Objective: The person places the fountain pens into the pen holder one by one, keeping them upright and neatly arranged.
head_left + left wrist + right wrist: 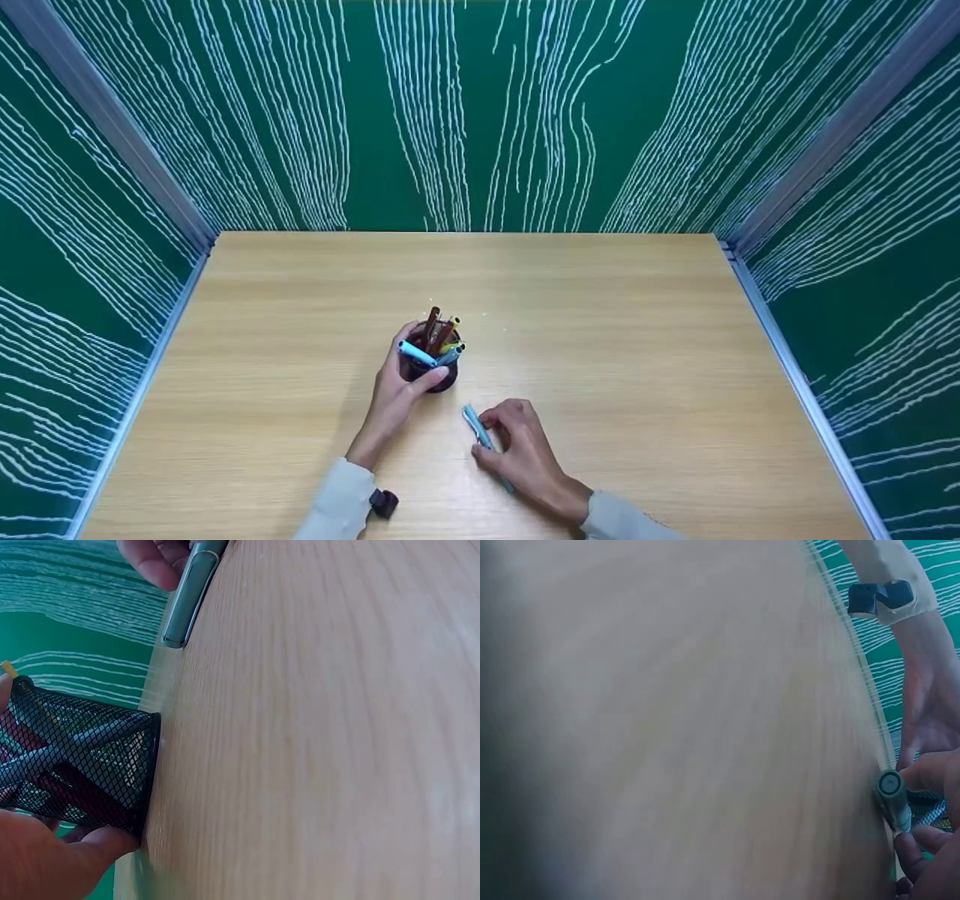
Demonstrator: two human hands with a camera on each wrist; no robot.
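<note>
A black mesh pen cup stands on the wooden desk, with several pens sticking out of it: brown, yellow and light blue. My left hand curls round the cup from its left side. Just right of and nearer than the cup, my right hand pinches a light blue pen that lies low on the desk. The right wrist view shows the pen's round end between my fingertips.
Green panels with white wavy lines wall the desk at the back and both sides. A small black device sits on my left sleeve. Bare desk surface stretches to the left, right and behind the cup.
</note>
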